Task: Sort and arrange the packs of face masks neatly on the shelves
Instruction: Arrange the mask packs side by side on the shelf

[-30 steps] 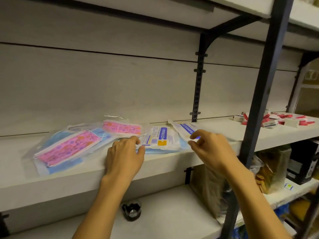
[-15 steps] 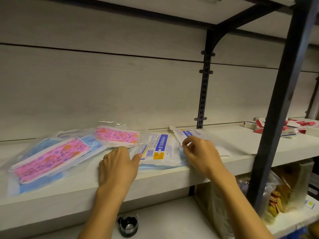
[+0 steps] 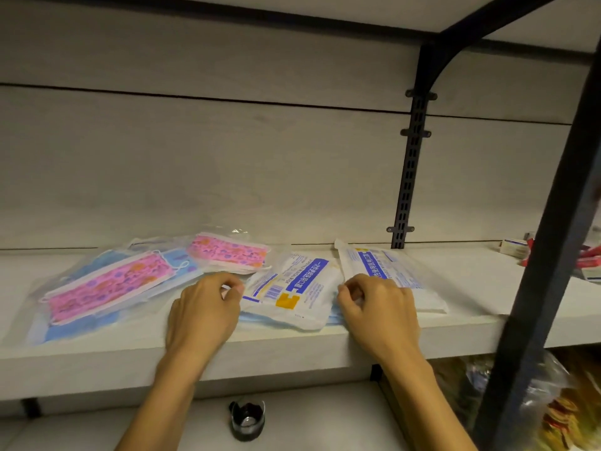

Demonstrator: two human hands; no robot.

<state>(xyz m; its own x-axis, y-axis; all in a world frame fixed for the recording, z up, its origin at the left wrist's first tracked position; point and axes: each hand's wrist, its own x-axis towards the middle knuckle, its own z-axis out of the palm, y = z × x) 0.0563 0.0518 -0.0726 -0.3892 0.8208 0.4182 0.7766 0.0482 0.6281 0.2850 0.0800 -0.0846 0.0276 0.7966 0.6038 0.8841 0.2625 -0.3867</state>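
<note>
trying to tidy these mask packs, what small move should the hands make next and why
Probably square up the middle white pack: it lies askew between the left hand and right hand, both curled at its edges. Turning it parallel to the shelf edge would match the other white pack.

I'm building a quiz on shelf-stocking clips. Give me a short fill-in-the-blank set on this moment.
1. Both hands work at the white mask pack with the ____ label stripe.
2. The left hand is at that pack's ____ edge, the right hand at the opposite one.
3. The two mask packs at the left end of the shelf have a ____ patterned mask on top.
4. The small dark cup stands on the shelf ____ the packs.

Missing words: blue; left; pink; below
</note>
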